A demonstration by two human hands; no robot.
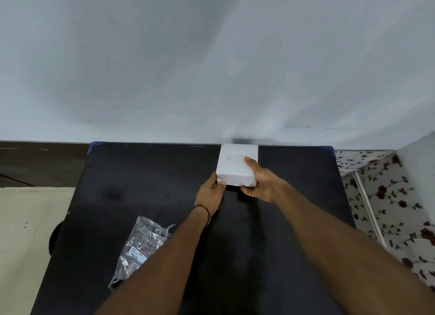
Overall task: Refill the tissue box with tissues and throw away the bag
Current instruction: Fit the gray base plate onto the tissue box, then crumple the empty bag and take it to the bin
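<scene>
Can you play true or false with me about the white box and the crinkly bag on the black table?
1. Both hands hold the white tissue box. True: the left hand and the right hand grip its near end.
2. The plastic bag lies on the floor. False: it lies on the black table.
3. The box sits near the wall. True.
4. The bag is to the right of the arms. False: it is on the left.

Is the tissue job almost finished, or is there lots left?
Nearly. The plastic bag lies crumpled and flat-looking on the black table, so the tissues seem already out. Both hands, left hand and right hand, grip the closed white tissue box at the table's far edge. Left: throwing the bag away.
</scene>
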